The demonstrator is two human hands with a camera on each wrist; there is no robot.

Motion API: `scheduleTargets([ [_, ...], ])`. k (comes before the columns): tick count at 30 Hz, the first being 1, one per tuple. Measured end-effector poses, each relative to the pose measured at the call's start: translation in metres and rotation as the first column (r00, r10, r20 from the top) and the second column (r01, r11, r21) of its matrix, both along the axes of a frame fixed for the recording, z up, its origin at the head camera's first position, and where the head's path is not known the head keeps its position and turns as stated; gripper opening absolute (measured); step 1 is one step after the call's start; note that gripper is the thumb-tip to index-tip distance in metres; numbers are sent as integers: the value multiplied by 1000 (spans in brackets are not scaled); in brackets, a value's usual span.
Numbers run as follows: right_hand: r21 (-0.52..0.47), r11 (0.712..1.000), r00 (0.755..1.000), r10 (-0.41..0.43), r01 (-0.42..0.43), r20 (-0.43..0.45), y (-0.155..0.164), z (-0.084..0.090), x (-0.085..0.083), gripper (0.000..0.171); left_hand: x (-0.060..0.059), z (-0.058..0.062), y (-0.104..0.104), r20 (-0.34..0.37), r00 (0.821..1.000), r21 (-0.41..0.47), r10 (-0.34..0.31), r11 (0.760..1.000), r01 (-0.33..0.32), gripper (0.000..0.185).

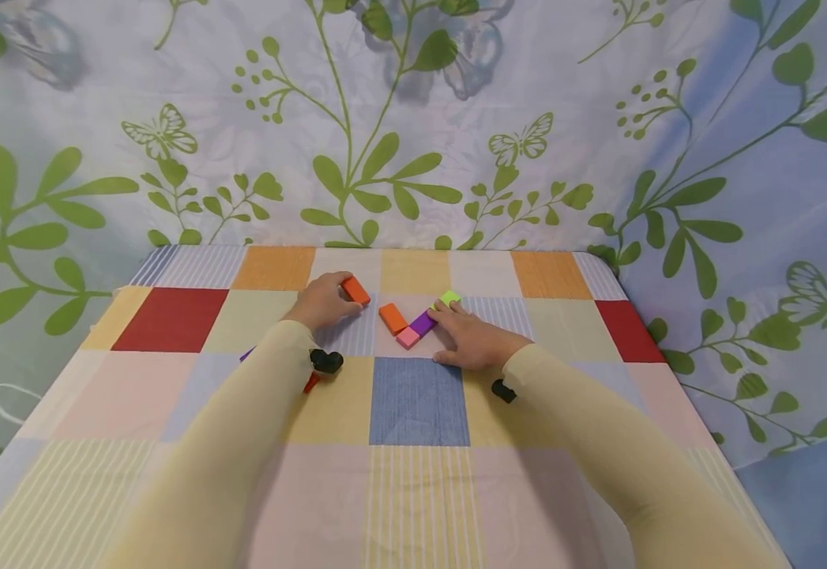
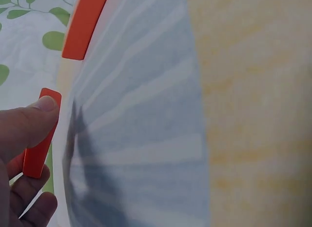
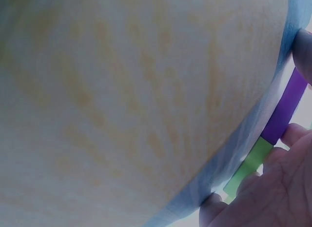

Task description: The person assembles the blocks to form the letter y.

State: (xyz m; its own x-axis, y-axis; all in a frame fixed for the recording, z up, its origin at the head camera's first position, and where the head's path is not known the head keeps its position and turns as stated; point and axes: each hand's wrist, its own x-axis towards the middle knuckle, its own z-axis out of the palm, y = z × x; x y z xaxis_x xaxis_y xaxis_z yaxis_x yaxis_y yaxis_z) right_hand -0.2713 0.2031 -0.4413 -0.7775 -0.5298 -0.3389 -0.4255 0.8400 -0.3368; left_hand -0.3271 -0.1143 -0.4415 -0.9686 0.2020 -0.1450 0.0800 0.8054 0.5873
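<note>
My left hand grips an orange block at the far middle of the table; in the left wrist view the thumb and curled fingers pinch that orange block. A second orange block lies to its right, also seen as the orange block. My right hand rests flat on the cloth, fingertips touching a row of pink, purple and green blocks. The right wrist view shows the purple block and green block by the fingers.
A checked cloth covers the table. A leaf-print curtain hangs behind and to the right. A small red piece and a purple bit peek from under my left forearm. Black wrist mounts sit on both sleeves.
</note>
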Motion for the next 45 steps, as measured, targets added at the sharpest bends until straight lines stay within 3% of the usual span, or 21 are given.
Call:
scheduleTargets([
  [20,-5,1000,1000,1,-1,-3,-1,1,3,87,-6,-11,18,5,1000,-113,9,994,-9,75],
  [29,-6,1000,1000,8,-8,-14,2,-3,4,88,-5,-17,17,-6,1000,-104,18,994,-18,78],
  [45,5,1000,1000,-14,14,12,3,-3,5,90,-4,-16,23,-5,1000,-83,5,997,-5,72],
])
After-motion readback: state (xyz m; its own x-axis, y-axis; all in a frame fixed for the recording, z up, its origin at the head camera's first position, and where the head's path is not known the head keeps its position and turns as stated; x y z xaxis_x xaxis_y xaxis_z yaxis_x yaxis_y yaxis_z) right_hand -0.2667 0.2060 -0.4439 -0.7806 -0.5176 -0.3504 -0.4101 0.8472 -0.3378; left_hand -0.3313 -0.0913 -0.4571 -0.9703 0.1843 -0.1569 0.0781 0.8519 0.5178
